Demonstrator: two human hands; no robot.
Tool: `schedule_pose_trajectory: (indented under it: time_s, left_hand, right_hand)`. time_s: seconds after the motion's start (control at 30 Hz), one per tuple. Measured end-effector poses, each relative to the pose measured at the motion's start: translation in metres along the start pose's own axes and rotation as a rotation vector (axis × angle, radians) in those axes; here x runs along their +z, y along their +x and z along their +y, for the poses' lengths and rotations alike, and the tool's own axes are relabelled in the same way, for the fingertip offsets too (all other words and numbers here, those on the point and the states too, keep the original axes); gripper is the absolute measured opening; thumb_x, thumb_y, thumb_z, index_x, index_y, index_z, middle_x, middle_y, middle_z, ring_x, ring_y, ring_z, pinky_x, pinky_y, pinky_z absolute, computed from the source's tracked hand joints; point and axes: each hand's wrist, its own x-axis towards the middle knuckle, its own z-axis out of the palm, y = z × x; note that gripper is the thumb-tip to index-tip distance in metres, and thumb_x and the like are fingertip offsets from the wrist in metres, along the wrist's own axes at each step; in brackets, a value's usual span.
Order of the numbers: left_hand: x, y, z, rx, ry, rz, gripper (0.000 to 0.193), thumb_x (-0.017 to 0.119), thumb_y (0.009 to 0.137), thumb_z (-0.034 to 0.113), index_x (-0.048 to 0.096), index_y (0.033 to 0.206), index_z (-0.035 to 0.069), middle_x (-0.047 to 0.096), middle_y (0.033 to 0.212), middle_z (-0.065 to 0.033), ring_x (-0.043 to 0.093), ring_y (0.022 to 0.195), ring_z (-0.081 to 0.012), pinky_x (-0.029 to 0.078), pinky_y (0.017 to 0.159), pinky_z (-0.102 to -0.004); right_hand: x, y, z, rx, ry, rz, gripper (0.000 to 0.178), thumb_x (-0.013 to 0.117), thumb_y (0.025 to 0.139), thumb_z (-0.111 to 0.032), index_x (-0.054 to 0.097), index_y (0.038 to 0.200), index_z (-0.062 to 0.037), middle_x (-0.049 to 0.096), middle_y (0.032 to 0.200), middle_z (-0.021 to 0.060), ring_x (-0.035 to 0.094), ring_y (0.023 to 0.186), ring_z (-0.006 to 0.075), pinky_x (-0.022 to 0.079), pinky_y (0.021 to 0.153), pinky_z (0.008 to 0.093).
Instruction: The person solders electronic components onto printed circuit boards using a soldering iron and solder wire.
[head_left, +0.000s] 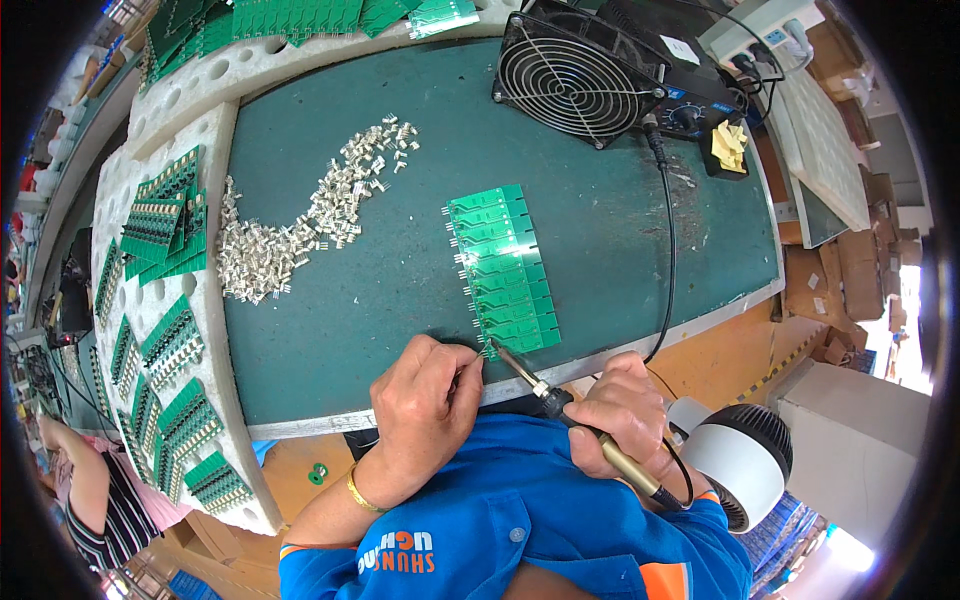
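A green circuit board panel (503, 262), divided into several strips with small pins along its left edge, lies on the dark green work mat (390, 300). My right hand (625, 415) is closed round the handle of a soldering iron (540, 388). The iron's tip reaches the panel's near left corner. My left hand (425, 405) is pinched at that same corner, with a thin solder wire barely showing at its fingertips. Left of the panel, a long loose heap of small white connectors (262, 257) with metal pins spreads over the mat.
White foam boards (225, 400) hold several green circuit boards at the left and back. A fan (580, 85) and a black soldering station (690, 110) stand at the back right; the iron's cable (668, 230) crosses the mat. Another person's arm (88, 485) shows at lower left.
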Motion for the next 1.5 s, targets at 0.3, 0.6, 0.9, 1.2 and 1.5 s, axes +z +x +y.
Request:
schedule_pose_trajectory:
  time_s: [0.3,0.6,0.9,1.2,1.5]
  left_hand:
    - [0.000,0.002,0.002,-0.012,0.001,-0.017,0.009,0.070,0.077,-0.005,0.064,0.078,0.001,0.056,0.069,-0.0075,0.056,0.051,-0.0126,0.044,0.045,-0.0259]
    - [0.002,0.003,0.002,-0.019,0.014,-0.016,0.009,0.070,0.076,-0.005,0.063,0.078,0.001,0.056,0.068,-0.0072,0.057,0.051,-0.0124,0.045,0.045,-0.0256]
    - [-0.003,0.002,0.001,-0.013,0.004,-0.017,0.010,0.070,0.077,-0.005,0.063,0.078,0.001,0.056,0.069,-0.0068,0.055,0.051,-0.0118,0.043,0.045,-0.0253]
    - [-0.010,0.000,0.003,-0.012,0.026,0.051,0.014,0.072,0.077,-0.003,0.059,0.079,0.003,0.054,0.071,-0.0081,0.054,0.050,-0.0166,0.043,0.045,-0.0291]
    - [-0.010,-0.003,0.003,-0.017,0.012,0.014,0.015,0.069,0.079,-0.004,0.057,0.084,0.003,0.056,0.075,-0.0099,0.056,0.054,-0.0186,0.045,0.047,-0.0300]
  right_hand:
    - [-0.001,0.000,-0.002,0.012,-0.004,-0.008,0.021,0.071,0.075,-0.013,0.062,0.094,-0.0082,0.058,0.061,0.0014,0.055,0.053,0.0192,0.041,0.064,0.0339]
    - [0.000,0.000,-0.004,0.018,-0.002,-0.019,0.021,0.071,0.076,-0.014,0.062,0.094,-0.0073,0.057,0.060,0.0014,0.055,0.054,0.0201,0.042,0.065,0.0339]
    - [-0.002,-0.001,-0.004,0.008,-0.026,0.017,0.021,0.070,0.072,-0.009,0.062,0.091,-0.0071,0.056,0.057,0.0000,0.052,0.051,0.0178,0.040,0.062,0.0327]
    - [-0.003,-0.001,-0.003,0.008,-0.025,0.050,0.020,0.069,0.071,-0.008,0.063,0.089,-0.0071,0.056,0.057,-0.0005,0.052,0.051,0.0169,0.039,0.061,0.0319]
    - [-0.001,-0.005,0.000,-0.005,0.021,0.084,0.019,0.069,0.071,-0.007,0.062,0.089,-0.0061,0.056,0.059,0.0003,0.050,0.050,0.0176,0.038,0.060,0.0321]
